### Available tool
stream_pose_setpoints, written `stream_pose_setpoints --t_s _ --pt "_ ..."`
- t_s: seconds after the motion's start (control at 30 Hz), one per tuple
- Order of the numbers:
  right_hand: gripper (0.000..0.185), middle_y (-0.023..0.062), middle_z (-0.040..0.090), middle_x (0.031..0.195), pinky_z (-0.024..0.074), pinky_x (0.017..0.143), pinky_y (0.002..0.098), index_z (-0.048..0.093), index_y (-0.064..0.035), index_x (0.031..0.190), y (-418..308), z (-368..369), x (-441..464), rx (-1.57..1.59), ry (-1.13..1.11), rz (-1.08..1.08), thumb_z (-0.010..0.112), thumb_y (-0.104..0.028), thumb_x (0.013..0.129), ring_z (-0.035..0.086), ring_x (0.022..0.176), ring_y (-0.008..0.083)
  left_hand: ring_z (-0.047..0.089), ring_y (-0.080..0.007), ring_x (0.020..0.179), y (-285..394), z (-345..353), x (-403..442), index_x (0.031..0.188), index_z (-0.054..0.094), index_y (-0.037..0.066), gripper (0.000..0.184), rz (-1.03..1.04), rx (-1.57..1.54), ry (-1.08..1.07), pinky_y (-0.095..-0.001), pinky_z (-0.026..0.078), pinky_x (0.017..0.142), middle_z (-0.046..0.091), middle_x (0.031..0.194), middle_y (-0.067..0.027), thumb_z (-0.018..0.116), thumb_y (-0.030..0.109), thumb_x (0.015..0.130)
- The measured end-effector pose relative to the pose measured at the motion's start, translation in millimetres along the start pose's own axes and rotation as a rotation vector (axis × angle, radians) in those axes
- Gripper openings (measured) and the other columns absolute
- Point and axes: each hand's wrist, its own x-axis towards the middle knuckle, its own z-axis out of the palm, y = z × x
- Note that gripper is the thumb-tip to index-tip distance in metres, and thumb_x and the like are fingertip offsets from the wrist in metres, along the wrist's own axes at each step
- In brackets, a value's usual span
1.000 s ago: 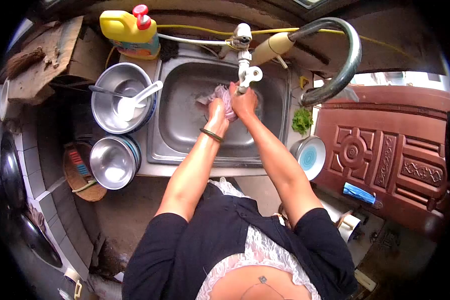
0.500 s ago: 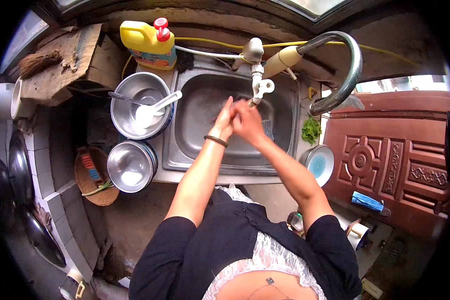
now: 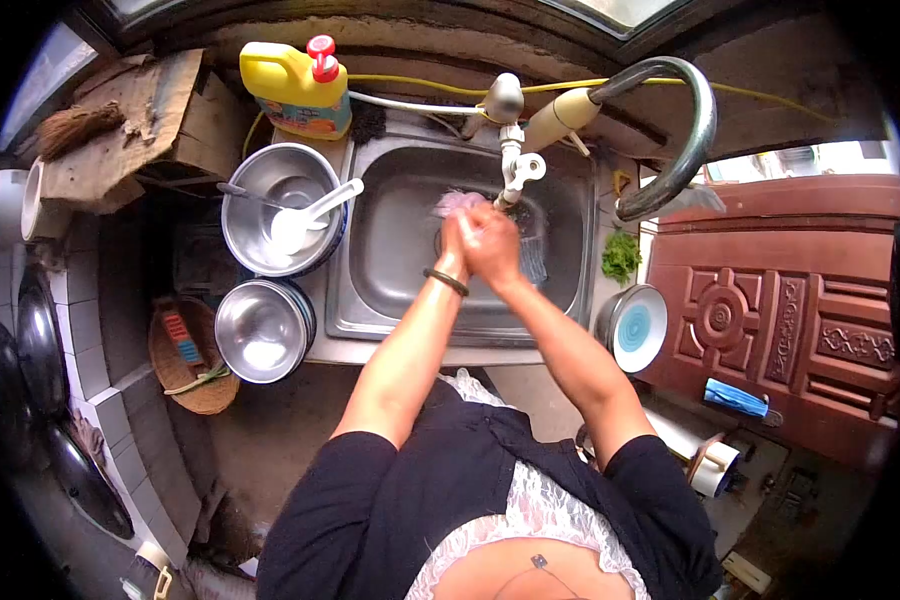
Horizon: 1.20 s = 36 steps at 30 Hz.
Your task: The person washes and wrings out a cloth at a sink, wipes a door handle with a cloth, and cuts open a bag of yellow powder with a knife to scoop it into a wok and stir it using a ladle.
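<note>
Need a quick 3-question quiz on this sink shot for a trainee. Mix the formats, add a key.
1. Where do the left hand and right hand meet?
a) on the yellow hose
b) over the sink, by the pink bundle
c) inside a metal bowl

2. True or false: the dark bracelet is on the left wrist.

3. Fill in: the yellow jug has a ____ cap.

Key: 1 b; 2 true; 3 red.

"Where does the head view sit?"
"On the wearer's head, facing forward and steeply down. Their chest looms closest, at six o'clock; the sink lies farther off, toward twelve."
"How wide?"
"Very: the door fits in at three."
</note>
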Motion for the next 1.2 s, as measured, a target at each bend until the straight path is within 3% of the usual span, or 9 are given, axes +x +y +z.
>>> stream_pose_setpoints --t_s 0.03,0.17,0.43,0.6,0.77,0.83,0.9,1.0,1.2 --pt "0.028 0.0199 0.058 0.069 0.0458 0.057 0.0418 0.058 -0.0037 0.065 -19 -6 -5 0.035 -0.011 -0.04 0.064 -0.026 0.08 0.059 0.066 0.0387 0.058 -0.0165 0.079 -3 -8 -5 0.078 0.056 0.009 0.027 -0.048 -0.414 -0.17 -0.0297 0.049 0.07 0.059 0.082 -0.0056 0.048 0.034 0.085" --pt "0.028 0.0138 0.063 0.071 0.0468 0.06 0.04 0.06 -0.0019 0.075 41 24 18 0.189 0.13 0.335 0.064 -0.029 0.082 0.063 0.066 0.0303 0.06 -0.0193 0.08 14 71 -18 0.093 0.057 0.005 0.027 -0.011 0.146 0.7 -0.0327 0.049 0.072 0.061 0.087 -0.0052 0.042 0.028 0.091" --pt "0.031 0.014 0.066 0.089 0.0522 0.057 0.0333 0.058 -0.0048 0.111 35 0 11 0.307 -0.496 0.353 0.058 -0.025 0.087 0.065 0.079 0.0274 0.053 -0.0215 0.099 38 29 -8 0.108 0.054 0.01 0.058 -0.337 0.187 0.35 -0.0466 0.04 0.086 0.058 0.102 -0.0101 0.033 0.061 0.089" --pt "0.007 0.0117 0.06 0.075 0.0465 0.063 0.0364 0.057 -0.0016 0.081 42 12 19 0.202 -0.013 0.204 0.055 -0.003 0.074 0.06 0.069 0.0253 0.045 -0.0208 0.12 42 80 -26 0.134 0.04 0.009 0.062 -0.313 0.095 0.182 -0.0374 0.034 0.102 0.05 0.129 -0.0057 0.026 0.054 0.095" --pt "0.005 0.0095 0.053 0.07 0.0417 0.063 0.0331 0.052 -0.0012 0.067 -35 -27 -21 0.292 -0.048 -0.182 0.052 0.001 0.062 0.05 0.07 0.0257 0.062 -0.0259 0.081 37 8 2 0.107 0.057 -0.003 0.054 -0.505 -0.331 0.009 -0.0373 0.05 0.077 0.064 0.094 -0.0155 0.042 0.047 0.093" --pt "0.006 0.01 0.053 0.07 0.0417 0.063 0.034 0.052 -0.0006 0.067 -52 -41 -32 0.365 -0.129 -0.205 0.051 0.001 0.061 0.05 0.069 0.0261 0.059 -0.0194 0.067 50 50 -2 0.096 0.059 0.001 0.042 -0.395 -0.115 0.432 -0.0341 0.048 0.057 0.063 0.079 -0.0093 0.049 0.041 0.089" --pt "0.014 0.0098 0.054 0.072 0.0456 0.065 0.0362 0.057 -0.0055 0.076 -68 -56 -36 0.33 -0.21 -0.2 0.059 -0.006 0.062 0.056 0.076 0.0281 0.059 -0.0189 0.074 42 6 -10 0.098 0.059 0.003 0.03 -0.32 0.154 0.334 -0.0325 0.049 0.063 0.062 0.087 -0.0064 0.049 0.03 0.088" --pt "0.027 0.0087 0.057 0.085 0.048 0.067 0.0384 0.057 -0.01 0.088 -61 -39 -25 0.19 -0.063 -0.197 0.071 -0.023 0.069 0.058 0.078 0.0294 0.058 -0.0175 0.076 25 44 -29 0.096 0.059 0.004 0.026 0.221 -0.369 0.005 -0.0306 0.05 0.066 0.061 0.087 -0.0053 0.047 0.026 0.089" --pt "0.031 0.0165 0.061 0.066 0.0467 0.056 0.0435 0.06 -0.0069 0.071 15 3 8 -0.034 0.087 0.203 0.067 -0.037 0.076 0.06 0.063 0.0371 0.06 -0.0178 0.066 38 83 -18 0.083 0.063 0.004 0.024 -0.043 0.217 0.693 -0.032 0.05 0.059 0.062 0.077 -0.0056 0.046 0.022 0.087"
